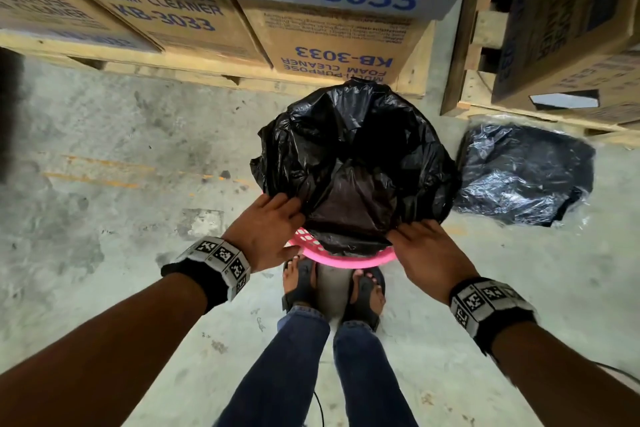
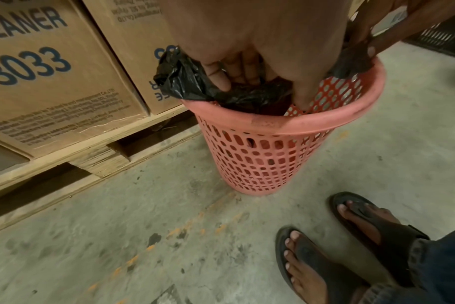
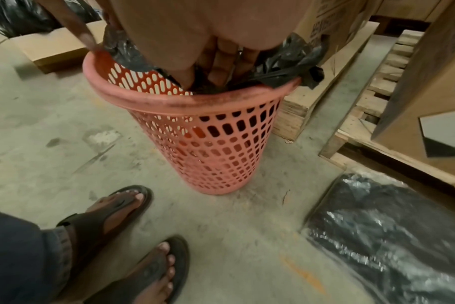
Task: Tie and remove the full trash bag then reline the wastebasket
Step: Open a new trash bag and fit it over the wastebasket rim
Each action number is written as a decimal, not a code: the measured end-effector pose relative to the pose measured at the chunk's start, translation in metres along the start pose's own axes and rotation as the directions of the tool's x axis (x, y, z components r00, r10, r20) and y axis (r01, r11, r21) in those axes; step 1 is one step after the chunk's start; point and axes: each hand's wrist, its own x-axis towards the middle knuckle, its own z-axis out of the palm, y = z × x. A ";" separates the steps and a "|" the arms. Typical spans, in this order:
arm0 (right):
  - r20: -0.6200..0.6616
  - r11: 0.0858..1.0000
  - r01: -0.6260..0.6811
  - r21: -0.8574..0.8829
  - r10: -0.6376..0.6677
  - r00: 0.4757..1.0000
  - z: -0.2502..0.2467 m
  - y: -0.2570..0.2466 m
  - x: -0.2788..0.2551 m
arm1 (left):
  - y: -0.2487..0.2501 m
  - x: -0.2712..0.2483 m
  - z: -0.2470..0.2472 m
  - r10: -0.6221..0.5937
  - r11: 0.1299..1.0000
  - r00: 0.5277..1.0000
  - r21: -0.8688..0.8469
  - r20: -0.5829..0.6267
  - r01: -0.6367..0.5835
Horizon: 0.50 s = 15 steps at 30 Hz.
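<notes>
A pink perforated wastebasket (image 1: 346,259) (image 2: 270,156) (image 3: 216,144) stands on the concrete floor in front of my feet. A black trash bag (image 1: 356,156) (image 2: 185,82) (image 3: 281,63) spreads over its mouth, draped past the far rim, while the near rim is bare. My left hand (image 1: 266,229) (image 2: 237,70) grips the bag's near edge on the left, fingers curled into the plastic. On the right, my right hand (image 1: 419,246) (image 3: 221,63) grips the same edge. The lower basket looks see-through in the wrist views.
A clear-wrapped pack of black bags (image 1: 519,173) (image 3: 392,236) lies on the floor right of the basket. Wooden pallets (image 1: 207,69) stacked with cardboard boxes (image 1: 332,42) stand close behind and to the right. My sandalled feet (image 1: 332,284) are just short of the basket.
</notes>
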 end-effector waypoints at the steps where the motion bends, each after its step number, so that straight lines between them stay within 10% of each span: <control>1: -0.020 0.999 -0.016 0.036 0.017 1.000 0.000 -0.003 -0.005 | 0.002 -0.003 0.000 -0.010 1.000 1.000 -0.002 0.012 0.010; 15: 0.000 0.946 -0.310 0.096 0.312 0.950 0.006 -0.037 -0.022 | 0.018 -0.015 0.006 -0.094 0.994 0.996 0.056 0.003 0.094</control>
